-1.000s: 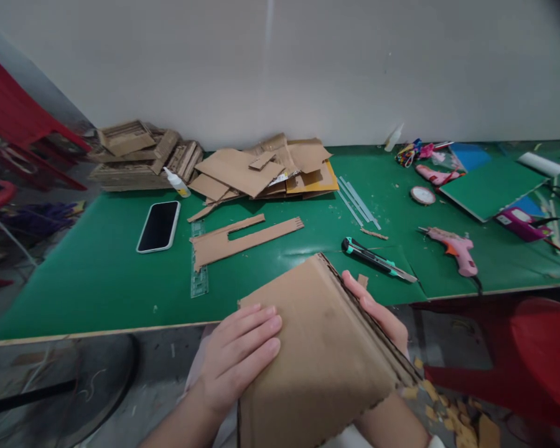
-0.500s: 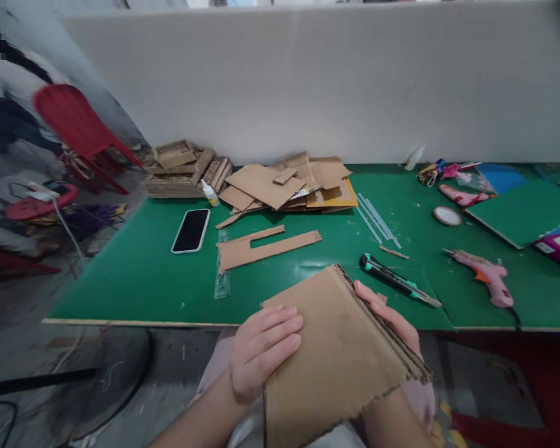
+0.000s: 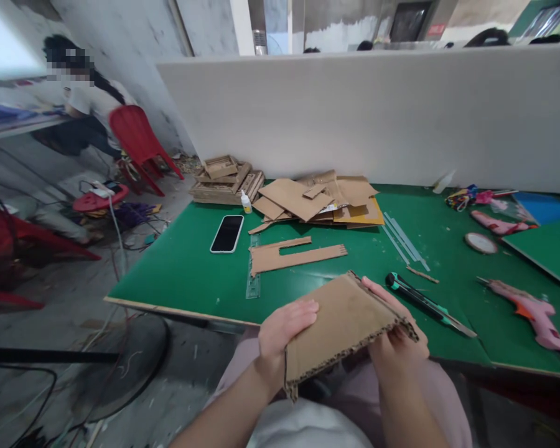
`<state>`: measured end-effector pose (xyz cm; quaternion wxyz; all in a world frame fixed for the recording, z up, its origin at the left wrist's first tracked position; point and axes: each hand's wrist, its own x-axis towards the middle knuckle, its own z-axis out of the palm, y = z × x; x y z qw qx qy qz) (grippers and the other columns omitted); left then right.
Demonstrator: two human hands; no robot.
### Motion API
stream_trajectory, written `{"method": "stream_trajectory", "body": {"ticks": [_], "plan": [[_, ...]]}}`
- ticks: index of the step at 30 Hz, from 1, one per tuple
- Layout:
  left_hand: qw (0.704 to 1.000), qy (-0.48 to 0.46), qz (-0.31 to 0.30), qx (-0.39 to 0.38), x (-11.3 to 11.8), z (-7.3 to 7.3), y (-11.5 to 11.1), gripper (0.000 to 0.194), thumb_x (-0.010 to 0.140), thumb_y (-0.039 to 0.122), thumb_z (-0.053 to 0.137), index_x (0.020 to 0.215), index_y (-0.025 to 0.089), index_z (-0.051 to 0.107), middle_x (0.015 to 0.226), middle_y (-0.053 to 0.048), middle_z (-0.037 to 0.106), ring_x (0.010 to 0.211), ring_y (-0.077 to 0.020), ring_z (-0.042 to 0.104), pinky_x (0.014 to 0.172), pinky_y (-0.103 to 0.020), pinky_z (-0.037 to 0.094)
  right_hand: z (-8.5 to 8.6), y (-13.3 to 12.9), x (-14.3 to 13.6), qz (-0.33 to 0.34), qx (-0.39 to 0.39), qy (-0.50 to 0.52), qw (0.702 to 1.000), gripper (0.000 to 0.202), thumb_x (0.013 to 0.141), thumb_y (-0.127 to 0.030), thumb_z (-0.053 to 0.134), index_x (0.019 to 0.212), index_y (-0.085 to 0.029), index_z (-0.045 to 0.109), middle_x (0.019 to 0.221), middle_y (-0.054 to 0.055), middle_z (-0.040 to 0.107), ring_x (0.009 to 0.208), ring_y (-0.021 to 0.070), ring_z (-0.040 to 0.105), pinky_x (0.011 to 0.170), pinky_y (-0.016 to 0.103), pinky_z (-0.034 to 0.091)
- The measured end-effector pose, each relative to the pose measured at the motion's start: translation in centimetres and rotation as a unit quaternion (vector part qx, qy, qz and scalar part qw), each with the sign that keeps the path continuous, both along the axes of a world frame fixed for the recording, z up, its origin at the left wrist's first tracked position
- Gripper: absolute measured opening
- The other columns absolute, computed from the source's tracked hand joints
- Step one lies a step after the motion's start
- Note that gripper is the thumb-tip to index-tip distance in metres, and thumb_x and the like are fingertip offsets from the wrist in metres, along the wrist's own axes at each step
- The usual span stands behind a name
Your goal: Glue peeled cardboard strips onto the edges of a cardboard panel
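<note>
A folded brown cardboard piece (image 3: pixel 343 326) is held over my lap at the table's front edge, its corrugated cut edge facing me. My left hand (image 3: pixel 287 326) grips its left side, fingers lying on the top face and thumb hidden. On the right side, my right hand (image 3: pixel 399 323) wraps round the bent flap, partly hidden by the cardboard. Beyond lies a notched cardboard strip (image 3: pixel 298 255), across a clear ruler (image 3: pixel 253 283). A green and black utility knife (image 3: pixel 429 305) with its blade out rests right of my right hand.
On the green table (image 3: pixel 177 267) are a phone (image 3: pixel 227 234), a glue bottle (image 3: pixel 246 202), stacked cardboard frames (image 3: pixel 228 180), cardboard sheets (image 3: pixel 298 199), clear glue sticks (image 3: pixel 405 241), a tape roll (image 3: pixel 481 242) and a pink glue gun (image 3: pixel 532 308). A person (image 3: pixel 86 93) is at the far left.
The view has shifted left and up, so the table things appear further right. The cardboard has tilted, showing more of its corrugated near edge. Both hands still hold it.
</note>
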<state>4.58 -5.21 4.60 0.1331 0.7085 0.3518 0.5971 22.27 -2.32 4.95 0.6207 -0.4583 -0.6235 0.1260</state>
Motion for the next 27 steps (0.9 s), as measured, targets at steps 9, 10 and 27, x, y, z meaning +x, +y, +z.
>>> {"method": "stream_trajectory", "body": {"ticks": [9, 10, 27], "plan": [[0.995, -0.040, 0.035, -0.087, 0.6, -1.1, -0.3, 0.021, 0.081, 0.016, 0.053, 0.101, 0.018, 0.059, 0.101, -0.009, 0.065, 0.095, -0.0182, 0.061, 0.084, -0.030, 0.050, 0.0, 0.6, -0.1, 0.001, -0.075, -0.026, 0.997, 0.024, 0.080, -0.018, 0.052, 0.100, -0.021, 0.063, 0.099, 0.004, 0.068, 0.093, 0.0175, 0.063, 0.082, 0.029, 0.050], [0.996, -0.029, 0.027, -0.074, 0.6, -0.9, -0.2, 0.021, 0.081, 0.017, 0.053, 0.101, 0.018, 0.059, 0.102, -0.010, 0.065, 0.097, -0.0190, 0.061, 0.084, -0.031, 0.049, -0.3, 0.6, 0.0, 0.015, -0.084, 0.006, 0.996, 0.023, 0.079, -0.019, 0.052, 0.099, -0.020, 0.064, 0.099, 0.005, 0.068, 0.094, 0.0182, 0.062, 0.084, 0.031, 0.049], [0.962, 0.236, -0.026, -0.132, 3.2, 1.2, 2.7, 0.039, 0.064, 0.009, 0.052, 0.102, 0.017, 0.056, 0.100, -0.005, 0.065, 0.092, -0.0208, 0.060, 0.086, -0.037, 0.045, -5.4, 2.5, 2.3, 0.093, -0.260, 0.234, 0.932, 0.024, 0.072, -0.027, 0.058, 0.094, -0.017, 0.061, 0.100, 0.008, 0.065, 0.096, 0.0195, 0.059, 0.089, 0.037, 0.044]]}}
